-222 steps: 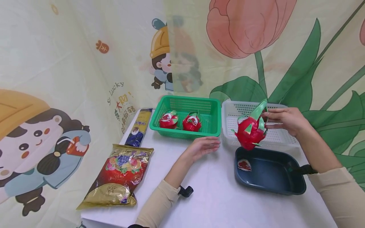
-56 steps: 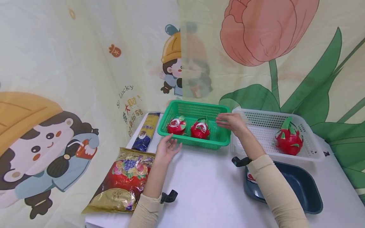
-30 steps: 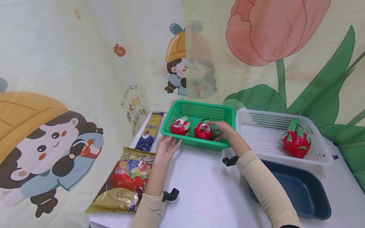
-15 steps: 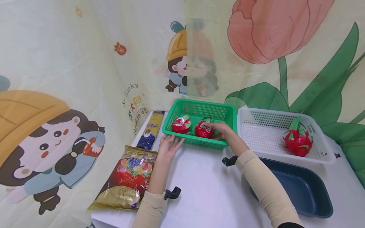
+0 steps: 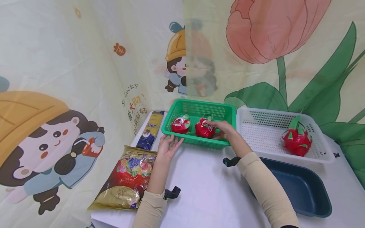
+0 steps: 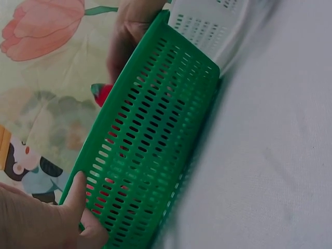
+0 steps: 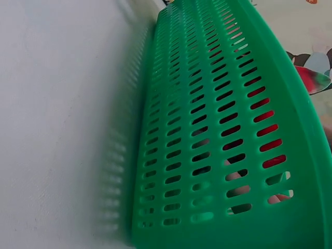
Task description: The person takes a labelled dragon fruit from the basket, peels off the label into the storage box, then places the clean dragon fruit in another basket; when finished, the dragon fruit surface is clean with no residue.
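Observation:
My right hand (image 5: 225, 129) reaches into the green basket (image 5: 196, 139) and grips the right one of two red dragon fruits (image 5: 203, 129), its fingers on the top and right side. The other dragon fruit (image 5: 180, 125) sits to the left in the same basket. My left hand (image 5: 166, 148) is at the basket's front left, with spread fingers touching the rim and outer wall. In the left wrist view, fingers (image 6: 78, 194) lie against the slotted wall. The right wrist view shows mostly the basket wall (image 7: 207, 114); the right hand's fingertips are largely hidden there.
A white basket (image 5: 262, 153) on the right holds a third dragon fruit (image 5: 297, 141). Before it stands a dark blue pan (image 5: 302, 193), partly behind my right sleeve. A candy bag (image 5: 125, 180) and a blue-yellow packet (image 5: 150, 130) lie on the left.
The dragon fruit earlier in my right hand now sits in the white basket. My right hand has moved left and taken hold of another. My left hand has shifted left to the green basket's rim.

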Tool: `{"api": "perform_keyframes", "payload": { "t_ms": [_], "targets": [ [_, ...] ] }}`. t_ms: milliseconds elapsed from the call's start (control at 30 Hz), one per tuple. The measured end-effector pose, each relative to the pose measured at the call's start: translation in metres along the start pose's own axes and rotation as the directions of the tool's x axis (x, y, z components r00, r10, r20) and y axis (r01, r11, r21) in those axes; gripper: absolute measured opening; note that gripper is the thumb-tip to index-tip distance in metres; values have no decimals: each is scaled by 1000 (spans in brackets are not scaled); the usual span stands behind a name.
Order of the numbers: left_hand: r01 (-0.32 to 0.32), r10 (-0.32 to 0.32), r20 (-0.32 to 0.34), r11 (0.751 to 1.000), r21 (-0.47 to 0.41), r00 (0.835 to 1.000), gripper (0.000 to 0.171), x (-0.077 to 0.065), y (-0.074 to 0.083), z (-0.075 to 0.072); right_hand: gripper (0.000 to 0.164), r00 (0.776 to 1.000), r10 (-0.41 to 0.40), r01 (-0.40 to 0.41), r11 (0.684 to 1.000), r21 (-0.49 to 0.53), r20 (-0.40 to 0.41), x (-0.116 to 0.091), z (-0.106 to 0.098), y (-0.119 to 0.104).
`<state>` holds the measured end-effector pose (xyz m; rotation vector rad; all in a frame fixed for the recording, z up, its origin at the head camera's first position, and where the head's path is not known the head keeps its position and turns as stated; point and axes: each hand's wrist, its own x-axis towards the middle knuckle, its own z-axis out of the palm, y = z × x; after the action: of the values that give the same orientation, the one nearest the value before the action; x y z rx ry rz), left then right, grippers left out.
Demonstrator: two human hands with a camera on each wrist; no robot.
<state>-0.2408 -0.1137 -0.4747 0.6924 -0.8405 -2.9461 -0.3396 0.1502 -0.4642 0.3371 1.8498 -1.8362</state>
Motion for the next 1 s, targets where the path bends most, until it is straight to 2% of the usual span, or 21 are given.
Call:
{"api": "perform_keyframes", "payload": {
  "t_ms": [233, 467, 767, 1000],
  "targets": [
    [0, 0, -3, 1000, -3, 1000, 52, 0, 0, 1, 78, 999, -29, 28, 999, 43, 33, -4, 0, -3],
    [-4, 4, 1, 1000, -5, 1000, 57, 1, 0, 1, 89, 995, -88, 85, 994, 68, 49, -16, -4, -11],
    [-2, 2, 0, 1000, -4, 1000, 56, 0, -1, 0, 90, 990, -132, 128, 989, 75, 53, -26, -9, -16],
    [1, -1, -14, 1000, -10, 1000, 54, 0, 0, 1, 88, 982, -175, 166, 979, 115, 66, -43, -13, -22]
  ]
}}
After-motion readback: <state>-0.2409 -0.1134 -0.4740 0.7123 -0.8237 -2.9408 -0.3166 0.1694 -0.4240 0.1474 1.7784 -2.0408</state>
